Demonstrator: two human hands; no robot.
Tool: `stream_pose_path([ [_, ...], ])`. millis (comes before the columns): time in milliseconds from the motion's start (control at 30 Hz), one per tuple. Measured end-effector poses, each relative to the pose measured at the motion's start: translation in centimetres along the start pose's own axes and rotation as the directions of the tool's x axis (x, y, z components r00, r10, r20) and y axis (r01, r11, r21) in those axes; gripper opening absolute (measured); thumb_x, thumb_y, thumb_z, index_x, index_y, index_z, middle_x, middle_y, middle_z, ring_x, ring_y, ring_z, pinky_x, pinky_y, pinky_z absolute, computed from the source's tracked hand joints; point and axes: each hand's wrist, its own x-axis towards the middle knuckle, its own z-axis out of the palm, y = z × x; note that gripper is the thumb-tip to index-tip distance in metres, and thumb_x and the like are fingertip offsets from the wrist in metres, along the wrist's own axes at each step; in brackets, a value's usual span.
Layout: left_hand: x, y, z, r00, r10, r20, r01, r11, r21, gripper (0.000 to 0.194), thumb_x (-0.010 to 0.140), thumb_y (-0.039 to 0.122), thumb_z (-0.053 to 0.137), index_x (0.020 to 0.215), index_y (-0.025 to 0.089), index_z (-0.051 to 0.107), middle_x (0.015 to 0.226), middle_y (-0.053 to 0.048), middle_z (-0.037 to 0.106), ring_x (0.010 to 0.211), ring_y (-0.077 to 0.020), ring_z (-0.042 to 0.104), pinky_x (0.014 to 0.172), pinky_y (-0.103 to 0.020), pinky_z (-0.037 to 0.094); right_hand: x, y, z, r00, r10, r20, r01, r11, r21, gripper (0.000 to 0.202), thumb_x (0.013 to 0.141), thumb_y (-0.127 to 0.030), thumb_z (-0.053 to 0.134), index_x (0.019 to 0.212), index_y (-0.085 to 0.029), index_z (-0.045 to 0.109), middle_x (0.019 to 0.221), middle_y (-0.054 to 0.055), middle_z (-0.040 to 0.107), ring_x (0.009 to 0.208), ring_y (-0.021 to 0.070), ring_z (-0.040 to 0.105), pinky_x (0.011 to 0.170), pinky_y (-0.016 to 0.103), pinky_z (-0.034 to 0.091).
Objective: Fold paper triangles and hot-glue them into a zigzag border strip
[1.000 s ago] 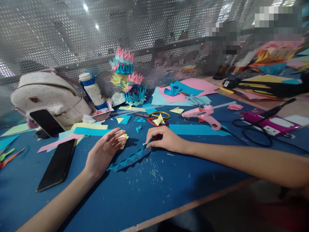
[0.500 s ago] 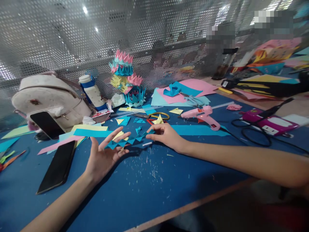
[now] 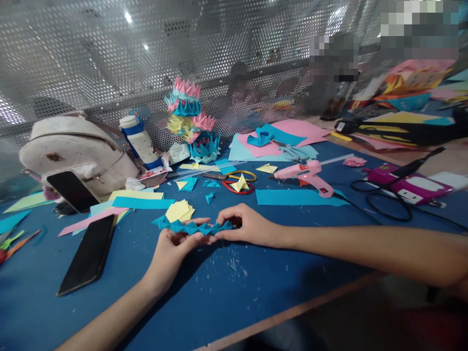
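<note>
A chain of folded blue paper points [image 3: 179,226] stretches sideways between my hands, above the blue table [image 3: 234,292]. My left hand [image 3: 175,246] holds it from below, thumb in front and fingers behind. At its right end my right hand [image 3: 243,224] pinches the chain between thumb and fingers. Just behind the chain lies a stack of yellow paper pieces [image 3: 179,210]. A small blue folded piece [image 3: 209,197] rests farther back, near scissors [image 3: 234,185] with a yellow folded piece [image 3: 240,184] at their handles.
A pink glue gun [image 3: 305,175] lies at the right, by a blue strip [image 3: 288,197] and a purple device [image 3: 405,185]. On the left are a phone [image 3: 87,256], a white backpack [image 3: 73,151] and a bottle [image 3: 141,141]. A paper-point tower [image 3: 186,117] stands behind.
My left hand has turned and its fingers have closed on the chain, which lay across the open hand. Both hands and the chain are nearer the front edge.
</note>
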Motion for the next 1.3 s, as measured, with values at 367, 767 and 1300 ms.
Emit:
stream_pose_path([
  [367,0.9,-0.2,-0.1,0.982,0.045,-0.185,-0.075,0.985,-0.156,0.031,0.065,0.038,0.090,0.061,0.017,0.067,0.066,-0.003,0.074,0.068,-0.0172,0.071,0.071,-0.026,0.057,-0.2,-0.6,-0.4,0.998,-0.066,0.020,0.069,0.977,-0.200,0.029,0.091,-0.042,0.064,0.083,-0.014,0.070,0.069,0.001,0.067,0.060,0.0108,0.053,0.058,0.023,0.037],
  [767,0.9,-0.3,0.3,0.992,0.023,-0.122,-0.033,0.996,-0.081,0.023,0.067,0.033,0.089,0.073,0.015,0.076,0.068,-0.006,0.076,0.064,-0.0165,0.070,0.066,-0.024,0.056,-0.1,0.2,-0.3,0.995,-0.063,0.083,0.076,0.984,-0.160,0.038,0.097,-0.041,0.057,0.072,-0.014,0.067,0.069,0.003,0.071,0.064,0.0125,0.063,0.060,0.023,0.043],
  [1300,1.2,-0.9,-0.2,0.999,0.000,-0.043,-0.005,0.994,-0.106,0.032,0.068,0.036,0.089,0.082,0.011,0.074,0.082,-0.010,0.079,0.078,-0.0200,0.075,0.079,-0.027,0.059,0.2,0.5,-0.5,0.992,-0.029,0.119,0.036,0.997,-0.061,0.042,0.096,-0.047,0.056,0.076,-0.013,0.068,0.059,0.000,0.063,0.058,0.0103,0.060,0.058,0.020,0.044],
])
